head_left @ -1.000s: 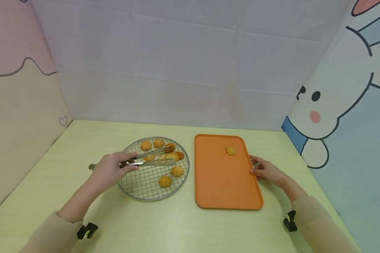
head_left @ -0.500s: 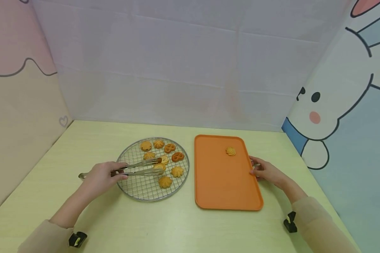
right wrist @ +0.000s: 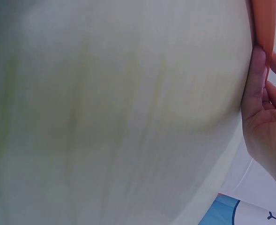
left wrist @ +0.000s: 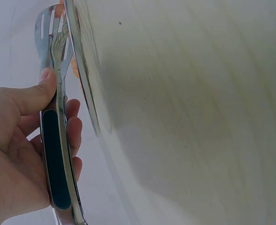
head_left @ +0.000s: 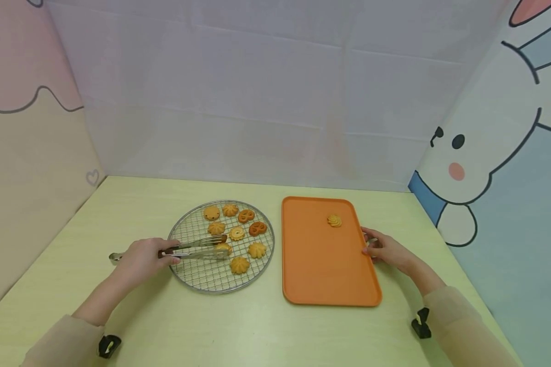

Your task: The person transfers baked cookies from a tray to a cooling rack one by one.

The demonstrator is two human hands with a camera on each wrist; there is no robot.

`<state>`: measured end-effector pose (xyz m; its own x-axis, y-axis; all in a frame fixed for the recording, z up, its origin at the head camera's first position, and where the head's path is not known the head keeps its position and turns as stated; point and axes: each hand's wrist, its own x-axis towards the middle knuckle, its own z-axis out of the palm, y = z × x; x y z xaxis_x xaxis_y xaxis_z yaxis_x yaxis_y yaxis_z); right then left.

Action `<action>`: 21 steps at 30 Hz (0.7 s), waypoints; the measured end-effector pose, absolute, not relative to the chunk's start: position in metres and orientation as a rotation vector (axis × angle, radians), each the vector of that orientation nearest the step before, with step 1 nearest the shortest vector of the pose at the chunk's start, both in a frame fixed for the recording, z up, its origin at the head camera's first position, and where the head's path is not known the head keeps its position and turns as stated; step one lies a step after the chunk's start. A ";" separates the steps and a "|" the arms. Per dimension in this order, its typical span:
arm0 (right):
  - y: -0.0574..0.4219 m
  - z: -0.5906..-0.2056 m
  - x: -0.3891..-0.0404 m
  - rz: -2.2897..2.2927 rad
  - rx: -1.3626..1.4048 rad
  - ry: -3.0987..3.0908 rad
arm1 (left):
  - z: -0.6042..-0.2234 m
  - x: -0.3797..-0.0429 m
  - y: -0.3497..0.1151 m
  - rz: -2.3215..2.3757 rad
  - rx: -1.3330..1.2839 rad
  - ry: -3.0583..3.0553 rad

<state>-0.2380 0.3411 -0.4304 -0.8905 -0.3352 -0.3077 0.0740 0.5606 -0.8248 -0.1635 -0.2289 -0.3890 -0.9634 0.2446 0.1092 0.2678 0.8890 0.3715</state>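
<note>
My left hand [head_left: 140, 260] grips a pair of metal tongs [head_left: 188, 253] with dark grip panels, low over the left part of a round wire rack [head_left: 197, 278]. A round cookie [head_left: 223, 248] shows between the tongs' tips, partly covered by them; whether it is clamped I cannot tell. In the left wrist view, thumb and fingers wrap the tongs' handle [left wrist: 56, 159], the slotted end beyond the rack's rim. At the right, my right hand [head_left: 385, 250] pinches the right edge of an orange tray [head_left: 326, 270]. One swirled cookie [head_left: 334, 220] lies on that tray.
Several other cookies lie on the rack, among them two pretzel-shaped ones [head_left: 257, 229] and a flower-shaped one [head_left: 240, 265]. Rack and tray stand side by side on a pale table [head_left: 239, 326], a narrow gap between them. Printed cloth walls [head_left: 275, 112] enclose the back and sides.
My left hand has drawn the tongs left and a little nearer across the rack, uncovering the pretzel-shaped cookies. The cookie at the tips has shifted the same way. My right hand stays put.
</note>
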 end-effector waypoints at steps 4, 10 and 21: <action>0.342 -0.429 -0.238 -1.280 -0.217 2.358 | -0.390 -0.165 -0.229 -0.597 -0.410 -3.010; 0.341 -0.427 -0.238 -1.266 -0.217 2.362 | -0.388 -0.166 -0.230 -0.636 -0.412 -3.041; 0.339 -0.426 -0.238 -1.285 -0.232 2.351 | -0.377 -0.169 -0.232 -0.672 -0.463 -3.073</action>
<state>-0.2375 0.3395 -0.4260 -0.8853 -0.3524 -0.3036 0.0653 0.5521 -0.8312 -0.1693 -0.2323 -0.3775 -0.9570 0.2892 0.0249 0.2732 0.8684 0.4139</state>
